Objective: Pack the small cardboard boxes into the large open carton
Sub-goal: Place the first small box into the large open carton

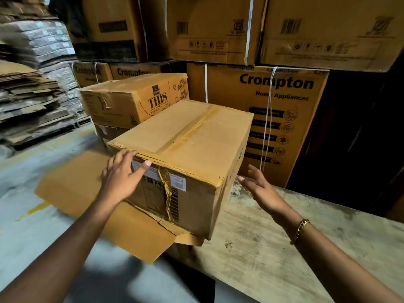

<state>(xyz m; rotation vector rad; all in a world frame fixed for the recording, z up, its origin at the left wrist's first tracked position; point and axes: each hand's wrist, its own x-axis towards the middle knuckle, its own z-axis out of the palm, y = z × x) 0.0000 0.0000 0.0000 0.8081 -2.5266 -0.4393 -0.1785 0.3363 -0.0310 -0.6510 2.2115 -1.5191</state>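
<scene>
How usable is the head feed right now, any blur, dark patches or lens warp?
Head view: the taped brown cardboard box is sharp and evenly lit; the stacked flat cardboard sheets at left smear with motion blur; the right background is nearly black; wide-angle distortion bows the printed Crompton cartons; the left hand and right hand stay clear.

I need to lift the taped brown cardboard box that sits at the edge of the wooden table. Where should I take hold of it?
Probably by its two long side faces, one hand from each side. The taped brown cardboard box is sealed, without handles, and too wide for one hand. The left hand already touches the near left corner; the right hand is open beside the right face, not touching. The box overhangs the wooden table, so support its underside.
</scene>
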